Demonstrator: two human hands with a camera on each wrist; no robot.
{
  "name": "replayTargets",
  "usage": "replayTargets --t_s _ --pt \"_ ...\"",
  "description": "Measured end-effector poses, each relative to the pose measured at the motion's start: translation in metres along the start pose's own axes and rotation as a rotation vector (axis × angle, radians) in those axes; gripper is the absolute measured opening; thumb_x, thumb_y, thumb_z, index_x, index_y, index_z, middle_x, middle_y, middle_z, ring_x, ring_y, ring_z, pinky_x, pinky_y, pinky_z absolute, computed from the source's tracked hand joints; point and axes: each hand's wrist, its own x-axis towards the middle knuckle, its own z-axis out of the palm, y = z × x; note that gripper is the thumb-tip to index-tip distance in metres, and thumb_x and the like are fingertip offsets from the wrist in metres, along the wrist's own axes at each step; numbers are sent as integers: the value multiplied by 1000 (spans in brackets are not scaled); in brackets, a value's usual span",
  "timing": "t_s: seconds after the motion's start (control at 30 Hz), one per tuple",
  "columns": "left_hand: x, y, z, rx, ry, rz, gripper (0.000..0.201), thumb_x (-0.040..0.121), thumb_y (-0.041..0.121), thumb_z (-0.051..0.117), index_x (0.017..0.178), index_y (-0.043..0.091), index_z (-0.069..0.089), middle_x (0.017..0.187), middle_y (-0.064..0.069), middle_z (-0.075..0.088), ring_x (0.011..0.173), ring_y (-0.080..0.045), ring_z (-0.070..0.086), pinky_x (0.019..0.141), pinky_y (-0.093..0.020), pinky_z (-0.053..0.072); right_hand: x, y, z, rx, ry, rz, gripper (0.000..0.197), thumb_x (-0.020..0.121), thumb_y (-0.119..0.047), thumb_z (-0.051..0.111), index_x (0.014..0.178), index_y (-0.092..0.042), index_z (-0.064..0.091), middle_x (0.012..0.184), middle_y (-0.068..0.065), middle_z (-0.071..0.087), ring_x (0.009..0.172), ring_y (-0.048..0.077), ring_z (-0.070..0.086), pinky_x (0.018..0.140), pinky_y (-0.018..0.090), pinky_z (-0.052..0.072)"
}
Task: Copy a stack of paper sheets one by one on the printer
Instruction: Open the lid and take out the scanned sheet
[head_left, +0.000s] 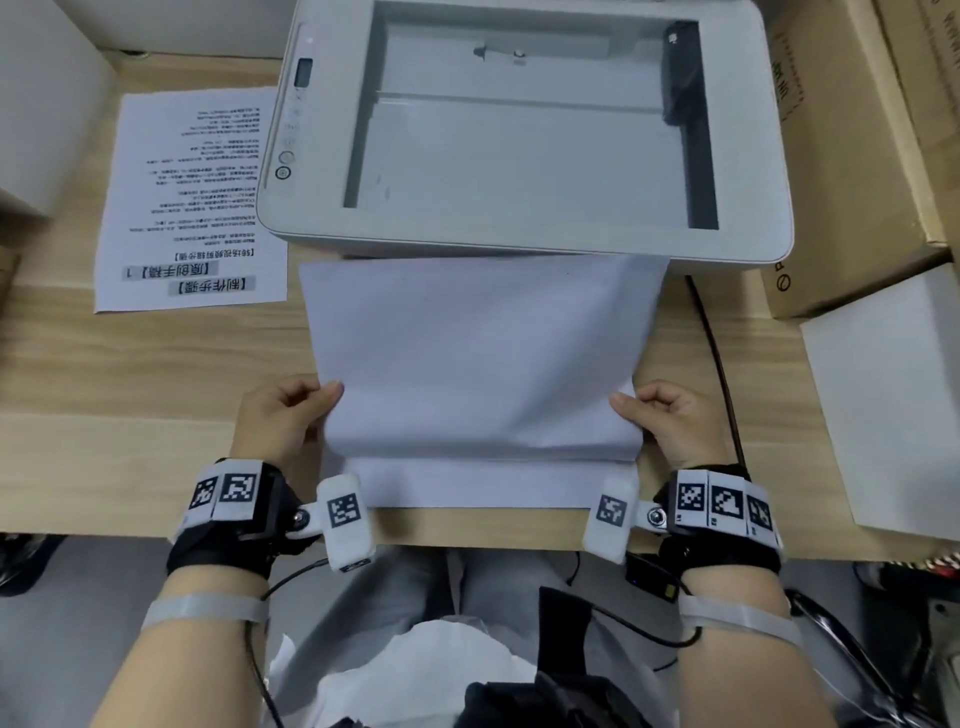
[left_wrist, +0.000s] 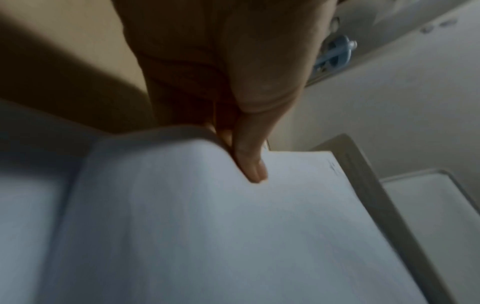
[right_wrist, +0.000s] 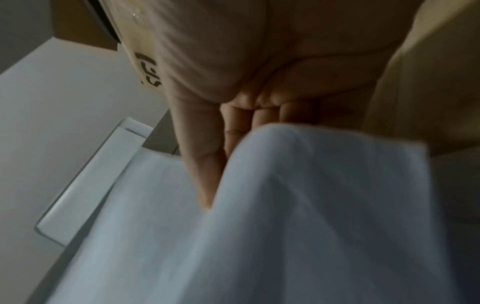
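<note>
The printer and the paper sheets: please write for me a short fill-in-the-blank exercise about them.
1. The printer's scanner glass is ____ , with no sheet on it.
2. The lifted sheet is pinched by ____ hands, left hand and right hand.
3. The printed page lies to the ____ of the printer.

Missing words: uncovered; both; left

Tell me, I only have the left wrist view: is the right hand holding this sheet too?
Observer: Yes, the right hand pinches the lifted sheet at its right edge.
Operator: Is the scanner ready?
Observer: The scanner glass of the printer is uncovered, with no sheet on it.
Operator: Any pages elsewhere?
Observer: One printed page lies face up on the table, left of the printer.
</note>
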Motion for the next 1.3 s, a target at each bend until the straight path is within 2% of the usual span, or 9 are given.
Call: replayTargets --t_s 0.2,0.37,0.5,0.67,0.77,0.87,1.07,1.2,1.3 --pt "10 -13 2 310 91 55 19 86 13 68 68 16 64 58 5 60 55 -6 51 50 -4 38 9 19 -2 -159 57 55 29 76 -7 75 58 -10 52 43 -7 56 42 7 49 48 18 42" --pt "23 -18 1 446 117 -17 22 80 22 75 65 15 60 66 -5 58 64 -22 51 62 -26 44 10 24 -1 -386 77 108 31 73 -20 80 59 -12 53 46 0 51 37 14 42 42 20 36" --pt "27 -19 2 499 152 -29 25 74 23 81 66 19 57 66 -2 59 64 -23 54 68 -36 50 9 16 -1 -588 98 74 33 72 -23 80 61 -12 51 53 -1 50 50 14 45 53 24 40" --pt "24 -14 6 596 166 54 32 72 16 81 70 21 49 64 3 52 59 -11 48 58 -19 38 8 5 9 -659 90 16 35 72 -15 78 64 -15 44 58 -2 43 53 12 39 52 24 34" --pt "28 -14 2 556 132 27 31 71 16 82 73 22 51 65 2 53 59 -13 50 59 -20 40 8 -4 25 -563 82 -33 32 74 -9 76 65 -19 47 60 -4 42 57 11 39 54 21 34" --pt "34 -11 -8 395 28 -39 28 71 14 82 78 19 55 64 1 55 60 -14 52 61 -25 46 10 -19 54 -428 61 -65 28 77 -9 74 68 -23 51 63 -2 45 56 12 43 57 21 37" --pt "53 10 -45 114 -130 -69 19 84 -2 65 83 15 58 51 12 57 50 -2 58 49 -15 47 0 -52 156 -295 -178 -61 19 86 -6 64 76 -19 55 66 0 52 39 -1 48 39 14 36" --pt "80 33 -100 23 -25 -14 23 88 -4 58 85 18 56 68 1 54 48 0 56 48 -14 45 1 -51 241 -359 -315 -28 18 87 -8 62 78 -23 55 70 -3 53 57 8 53 51 20 41" --pt "113 41 -147 86 121 54 29 88 -3 59 84 25 55 77 2 52 68 -7 54 55 -11 46 9 -44 299 -486 -375 -60 11 85 -10 63 93 -17 59 81 -2 55 77 11 55 74 27 45"
